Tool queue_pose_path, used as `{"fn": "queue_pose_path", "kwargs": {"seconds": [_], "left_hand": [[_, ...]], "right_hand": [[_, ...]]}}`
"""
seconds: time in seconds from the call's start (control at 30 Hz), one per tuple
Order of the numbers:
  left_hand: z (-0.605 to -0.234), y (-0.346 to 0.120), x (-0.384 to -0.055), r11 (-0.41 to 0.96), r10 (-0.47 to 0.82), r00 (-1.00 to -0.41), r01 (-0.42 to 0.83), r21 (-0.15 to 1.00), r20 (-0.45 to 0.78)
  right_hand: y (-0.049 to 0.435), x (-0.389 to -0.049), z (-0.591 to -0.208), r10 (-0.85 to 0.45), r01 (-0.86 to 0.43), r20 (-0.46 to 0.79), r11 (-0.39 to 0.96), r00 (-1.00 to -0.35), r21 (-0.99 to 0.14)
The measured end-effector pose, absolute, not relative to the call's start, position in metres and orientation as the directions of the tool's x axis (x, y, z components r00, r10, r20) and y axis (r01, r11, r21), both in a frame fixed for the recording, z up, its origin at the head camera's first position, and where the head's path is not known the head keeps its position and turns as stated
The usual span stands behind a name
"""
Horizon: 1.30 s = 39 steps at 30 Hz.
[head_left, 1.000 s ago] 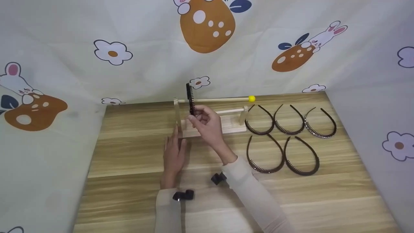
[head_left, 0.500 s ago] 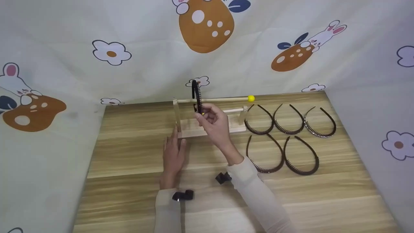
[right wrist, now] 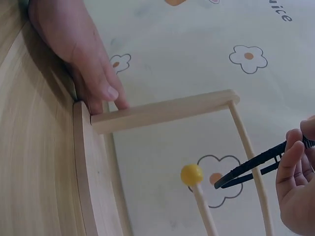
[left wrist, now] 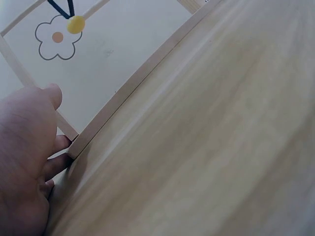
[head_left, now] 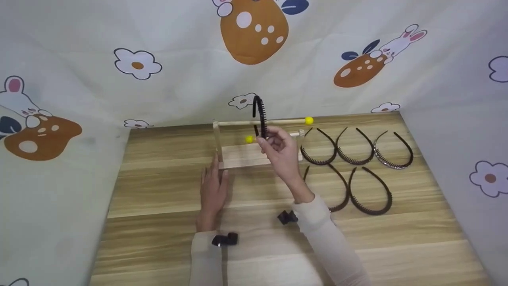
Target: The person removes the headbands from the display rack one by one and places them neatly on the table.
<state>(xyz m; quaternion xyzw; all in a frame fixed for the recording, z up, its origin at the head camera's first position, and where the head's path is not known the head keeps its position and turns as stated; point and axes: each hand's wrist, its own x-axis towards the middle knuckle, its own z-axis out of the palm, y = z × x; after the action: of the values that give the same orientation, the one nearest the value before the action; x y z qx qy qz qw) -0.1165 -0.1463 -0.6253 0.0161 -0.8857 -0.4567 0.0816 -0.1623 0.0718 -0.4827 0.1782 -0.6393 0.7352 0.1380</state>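
My right hand [head_left: 282,157] pinches a dark toothed headband [head_left: 261,113] between thumb and fingers, raised above the base of a wooden two-rod stand [head_left: 243,157]. The headband stands upright, its curve at the top. It overlaps the upper rod [head_left: 285,121] in the head and right wrist views. Just left of it is the yellow ball [head_left: 249,139] on the lower rod's end. My left hand [head_left: 213,190] lies with fingers extended against the stand's left end; in the left wrist view its fingertips [left wrist: 61,162] are at the base's corner.
Several dark headbands [head_left: 371,212] lie in two rows on the wooden table [head_left: 158,238], right of the stand; one has a sparkly band [head_left: 391,165]. A patterned cloth [head_left: 178,91] rises behind the stand and at both sides. A yellow ball [head_left: 309,120] caps the upper rod.
My right hand has moved to the right with the headband, from near the left upright to past the lower rod's yellow ball, which now shows. The left hand has stayed put.
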Motion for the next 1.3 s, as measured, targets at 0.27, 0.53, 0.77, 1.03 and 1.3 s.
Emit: {"fn": "queue_pose_path", "kwargs": {"seconds": [0.27, 0.53, 0.77, 1.03, 1.3], "left_hand": [[-0.626, -0.146, -0.117, 0.578, -0.110, -0.988, 0.022, 0.816, 0.104], [-0.625, -0.146, -0.115, 0.586, -0.104, -0.983, 0.061, 0.808, 0.149], [-0.624, -0.146, -0.114, 0.582, -0.102, -0.984, 0.059, 0.811, 0.144], [-0.624, -0.145, -0.115, 0.578, -0.090, -0.983, 0.082, 0.812, 0.163], [-0.625, -0.146, -0.114, 0.579, -0.096, -0.981, 0.082, 0.811, 0.168]], "right_hand": [[0.093, -0.164, -0.485, 0.022, -0.455, 0.456, -0.112, -0.890, -0.883], [0.107, -0.162, -0.487, 0.051, -0.457, 0.454, -0.077, -0.890, -0.886], [0.120, -0.161, -0.484, 0.076, -0.466, 0.461, -0.066, -0.884, -0.882], [0.137, -0.161, -0.483, 0.130, -0.470, 0.459, -0.069, -0.879, -0.880], [0.151, -0.162, -0.485, 0.123, -0.508, 0.498, -0.075, -0.859, -0.858]]}}
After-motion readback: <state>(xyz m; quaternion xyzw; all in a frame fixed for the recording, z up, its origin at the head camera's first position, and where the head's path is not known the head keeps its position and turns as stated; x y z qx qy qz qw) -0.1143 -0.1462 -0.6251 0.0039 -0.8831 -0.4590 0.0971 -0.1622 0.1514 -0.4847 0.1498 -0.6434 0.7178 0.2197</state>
